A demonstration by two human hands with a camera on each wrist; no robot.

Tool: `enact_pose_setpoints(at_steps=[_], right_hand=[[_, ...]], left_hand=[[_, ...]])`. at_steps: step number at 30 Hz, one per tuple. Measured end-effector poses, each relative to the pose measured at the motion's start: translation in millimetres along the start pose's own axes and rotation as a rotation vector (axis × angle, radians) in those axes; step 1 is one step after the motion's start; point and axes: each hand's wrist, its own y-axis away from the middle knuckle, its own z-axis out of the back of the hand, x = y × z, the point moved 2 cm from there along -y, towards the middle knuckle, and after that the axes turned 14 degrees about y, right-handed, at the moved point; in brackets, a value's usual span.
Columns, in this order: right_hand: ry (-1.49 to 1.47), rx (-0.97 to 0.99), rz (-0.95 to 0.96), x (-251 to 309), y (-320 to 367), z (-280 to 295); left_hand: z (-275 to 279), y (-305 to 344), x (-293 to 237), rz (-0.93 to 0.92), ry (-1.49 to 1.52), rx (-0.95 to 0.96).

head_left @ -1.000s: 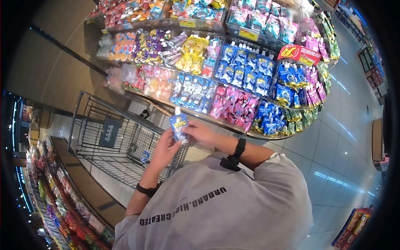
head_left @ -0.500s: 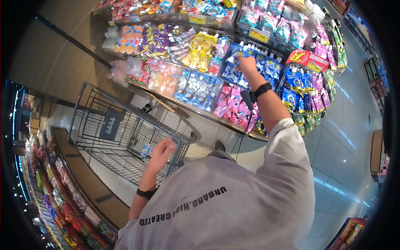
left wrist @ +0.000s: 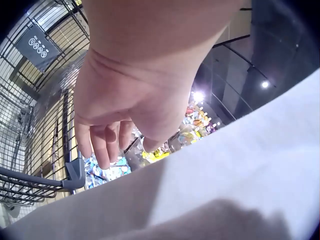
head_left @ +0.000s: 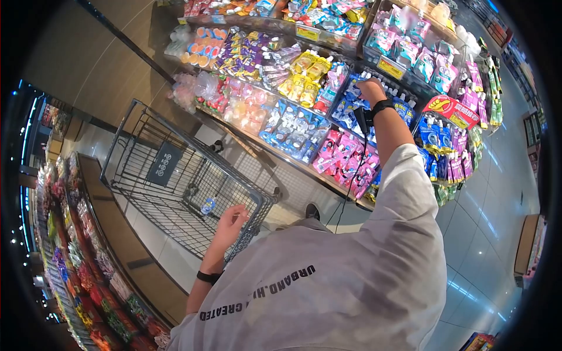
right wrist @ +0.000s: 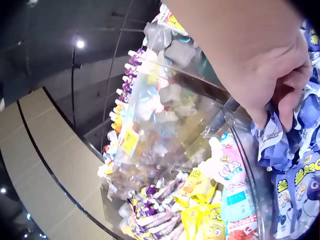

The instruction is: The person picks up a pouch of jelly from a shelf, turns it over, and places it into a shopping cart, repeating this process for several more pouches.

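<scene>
In the head view the right hand (head_left: 371, 90) reaches into the bin of blue spouted pouches (head_left: 345, 113). The right wrist view shows that hand (right wrist: 272, 75) pinching a blue pouch (right wrist: 274, 145) between thumb and finger at the bin's side, other blue pouches (right wrist: 306, 185) beside it. Close to the cart's near edge, the left hand (head_left: 229, 225) hangs with relaxed, slightly bent fingers and holds nothing; the left wrist view shows the same hand (left wrist: 132, 100) empty. A small blue pouch (head_left: 208, 205) lies inside the wire cart (head_left: 234, 175).
Yellow pouches (head_left: 304, 76) and pink pouches (head_left: 345, 158) fill neighbouring bins. A red sign (head_left: 451, 111) stands right of the blue pouches. Another shelf of packets (head_left: 88, 257) curves along the left. Thin black cables hang from the right wrist.
Both hands were together on a blue pouch; they parted, and that pouch is no longer in them. The right hand moved up to the bin and now pinches a pouch there. The view has shifted.
</scene>
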Motion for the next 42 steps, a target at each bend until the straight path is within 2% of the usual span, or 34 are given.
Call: enact_pose_setpoints(at_steps=[1, 2, 4, 6, 8, 9, 10, 12, 13, 14, 16, 18, 20, 24, 25, 30, 32, 35, 36, 38, 39, 40, 41, 42], right_hand=[[0.248, -0.068, 0.024, -3, -16, -5], [0.252, -0.067, 0.027, 4, -4, -2], [0.372, -0.172, -0.094, 24, 56, 15], [0.368, -0.217, -0.053, 25, 67, 8], [0.457, -0.638, -0.048, 22, 64, -8], [0.607, -0.743, 0.09, 27, 85, -8], [0.607, -0.744, 0.089, 29, 97, -10], [0.735, -0.639, 0.274, 37, 115, -20], [0.777, -0.553, 0.297, 38, 121, -26], [0.78, -0.551, 0.296, 32, 115, -33], [0.943, -0.666, 0.312, 21, 99, -51], [0.886, -0.663, 0.32, 14, 90, -53], [0.87, -0.769, 0.404, 8, 85, -54], [0.833, -0.752, 0.426, 5, 81, -55], [0.842, -0.661, 0.402, 5, 79, -55], [0.834, -0.726, 0.359, 12, 105, -56], [0.81, -0.746, 0.372, 16, 104, -65], [0.481, -0.832, 0.608, 46, 153, -80], [0.376, -0.888, 0.763, 54, 164, -97], [0.12, -0.688, 1.057, 76, 209, -130], [0.073, -0.517, 1.128, 84, 229, -152], [0.032, -0.349, 1.183, 93, 248, -177], [0.029, -0.232, 1.188, 97, 262, -207], [0.028, -0.121, 1.183, 100, 276, -239]], left_hand=[[0, 1, 1, 0.001, 0.004, -0.004], [0, 1, 3, -0.001, 0.01, -0.01], [1, 3, 5, -0.003, 0.019, -0.018], [0, 3, 6, -0.024, 0.014, -0.011], [2, 3, 11, -0.022, 0.016, -0.004], [2, 3, 11, -0.021, 0.015, 0.006], [2, 3, 11, -0.023, 0.015, 0.007], [-1, 4, 9, 0.002, 0.009, -0.006], [-3, 4, 8, 0.003, 0.011, -0.004], [-5, 5, 8, 0.002, 0.016, -0.004], [-6, 5, 9, 0.002, 0.019, -0.003], [-6, 5, 11, -0.007, 0.001, 0.012], [-6, 4, 12, -0.006, -0.002, 0.013], [-8, 4, 16, -0.026, -0.016, 0.017], [-7, 4, 17, -0.024, -0.016, 0.018], [1, 1, 28, -0.058, -0.024, 0.02], [8, -1, 39, -0.006, 0.014, -0.038], [20, -2, 47, -0.076, -0.054, -0.01], [22, -2, 51, -0.106, -0.039, -0.019], [26, 0, 51, -0.063, -0.148, -0.124], [32, -3, 56, -0.033, -0.246, -0.111], [37, -5, 65, -0.003, -0.346, -0.084], [39, -4, 74, 0.016, -0.323, -0.119], [41, -3, 84, 0.114, -0.472, -0.103]])
